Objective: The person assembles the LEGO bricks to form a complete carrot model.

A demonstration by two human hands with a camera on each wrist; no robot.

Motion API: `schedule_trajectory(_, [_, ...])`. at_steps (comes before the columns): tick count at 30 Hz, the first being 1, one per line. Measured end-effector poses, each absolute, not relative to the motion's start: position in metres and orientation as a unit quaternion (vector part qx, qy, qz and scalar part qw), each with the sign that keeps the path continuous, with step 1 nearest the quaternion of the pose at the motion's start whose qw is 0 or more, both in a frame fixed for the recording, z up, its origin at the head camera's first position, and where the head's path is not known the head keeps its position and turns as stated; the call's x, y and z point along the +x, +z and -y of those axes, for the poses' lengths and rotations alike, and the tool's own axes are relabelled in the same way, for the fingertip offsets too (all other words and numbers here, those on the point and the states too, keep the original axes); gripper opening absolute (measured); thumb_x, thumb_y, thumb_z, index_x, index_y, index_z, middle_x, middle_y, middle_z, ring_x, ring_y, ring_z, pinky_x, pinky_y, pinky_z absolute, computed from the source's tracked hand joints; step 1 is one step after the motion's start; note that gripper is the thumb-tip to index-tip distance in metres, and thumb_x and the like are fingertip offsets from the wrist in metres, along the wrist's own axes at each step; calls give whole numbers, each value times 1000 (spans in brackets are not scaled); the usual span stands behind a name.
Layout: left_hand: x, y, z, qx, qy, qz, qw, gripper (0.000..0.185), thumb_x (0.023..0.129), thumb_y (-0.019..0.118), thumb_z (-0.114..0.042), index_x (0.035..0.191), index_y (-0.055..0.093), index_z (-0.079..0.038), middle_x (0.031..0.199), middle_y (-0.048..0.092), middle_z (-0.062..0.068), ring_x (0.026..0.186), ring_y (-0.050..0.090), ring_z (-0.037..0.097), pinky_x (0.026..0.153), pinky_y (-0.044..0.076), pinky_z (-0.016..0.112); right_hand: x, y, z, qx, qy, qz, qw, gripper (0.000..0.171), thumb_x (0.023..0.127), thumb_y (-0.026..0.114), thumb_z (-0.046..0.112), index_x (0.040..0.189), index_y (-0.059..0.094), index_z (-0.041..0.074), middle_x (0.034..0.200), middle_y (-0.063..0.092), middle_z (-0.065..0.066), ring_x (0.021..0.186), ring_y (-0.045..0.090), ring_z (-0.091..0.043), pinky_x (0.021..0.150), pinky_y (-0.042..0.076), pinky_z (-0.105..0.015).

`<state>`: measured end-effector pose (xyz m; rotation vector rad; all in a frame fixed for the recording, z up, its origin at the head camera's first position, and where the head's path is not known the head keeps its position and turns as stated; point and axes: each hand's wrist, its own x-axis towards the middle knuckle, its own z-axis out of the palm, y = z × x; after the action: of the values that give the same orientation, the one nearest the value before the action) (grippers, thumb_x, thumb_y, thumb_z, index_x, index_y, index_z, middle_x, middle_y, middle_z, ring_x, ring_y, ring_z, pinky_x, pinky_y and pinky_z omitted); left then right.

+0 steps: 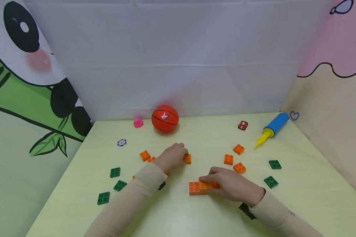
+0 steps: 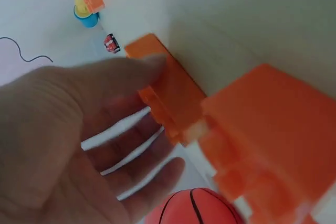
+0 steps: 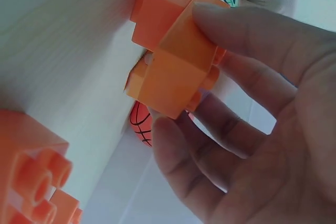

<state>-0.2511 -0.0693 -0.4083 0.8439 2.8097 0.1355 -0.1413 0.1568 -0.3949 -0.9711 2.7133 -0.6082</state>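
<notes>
My left hand [image 1: 172,157] is over the middle of the table, its thumb and fingers around an orange toy brick [image 1: 188,159]. In the left wrist view the thumb lies against that brick's side [image 2: 176,90], with the fingers on its other side. Nearer the front, my right hand [image 1: 229,184] pinches an orange brick [image 3: 181,66] between thumb and fingers. It sits against other orange bricks [image 1: 194,188] in a short joined row; whether it is pressed fully down cannot be told. More orange bricks [image 1: 144,155] lie by the left wrist, partly hidden by it.
Loose orange bricks [image 1: 228,159] lie beyond the right hand. Green bricks [image 1: 103,198] lie at the left, others [image 1: 271,182] at the right. Toward the back are a basketball [image 1: 165,119], pink duck [image 1: 138,122], poker chip [image 1: 122,142], red toy car [image 1: 243,125] and blue-yellow pump [image 1: 276,124].
</notes>
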Motion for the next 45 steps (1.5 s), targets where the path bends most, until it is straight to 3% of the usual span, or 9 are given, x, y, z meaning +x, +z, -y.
schedule_trajectory(8, [-216, -388, 79, 335, 115, -932, 71, 36, 90, 72, -24, 123, 68, -11, 107, 65, -1, 90, 57, 13, 87, 52, 30, -142, -395, -159, -334, -193, -917, 97, 40, 89, 74, 21, 129, 69, 20, 101, 60, 9, 81, 54, -6, 72, 51, -22])
schedule_trajectory(14, [-186, -389, 92, 355, 172, -913, 101, 37, 91, 71, -25, 126, 68, -15, 114, 63, -5, 98, 57, 10, 92, 52, 28, -144, -394, -157, -335, -166, -924, 84, 40, 89, 75, 23, 128, 69, 16, 108, 65, 6, 91, 59, -8, 81, 55, -28])
schedule_trajectory(19, [-172, -399, 96, 364, 193, -905, 108, 37, 91, 71, -29, 126, 69, -17, 110, 62, -8, 96, 56, 6, 89, 52, 23, -146, -395, -155, -333, -164, -925, 83, 40, 88, 77, 24, 126, 69, 12, 112, 66, 3, 97, 61, -12, 86, 55, -32])
schedule_trajectory(28, [-165, -406, 94, 359, 178, -911, 93, 41, 92, 72, -35, 127, 67, -16, 112, 63, -6, 96, 56, 8, 89, 53, 25, -148, -396, -155, -320, -170, -928, 84, 41, 90, 75, 29, 129, 69, 18, 110, 64, 8, 92, 58, -6, 84, 55, -28])
schedule_trajectory(37, [-164, -412, 93, 331, 189, -916, 127, 46, 94, 68, -42, 132, 64, -16, 124, 67, -4, 107, 62, 13, 96, 52, 34, -148, -399, -157, -320, -180, -927, 78, 41, 90, 75, 30, 129, 69, 21, 108, 63, 9, 90, 57, -6, 83, 54, -28])
schedule_trajectory(45, [-164, -413, 93, 335, 199, -910, 138, 50, 94, 68, -43, 137, 63, -18, 124, 68, -5, 108, 64, 10, 95, 53, 32, -149, -403, -156, -327, -182, -924, 76, 40, 90, 75, 29, 129, 69, 22, 107, 63, 8, 89, 56, -6, 81, 54, -28])
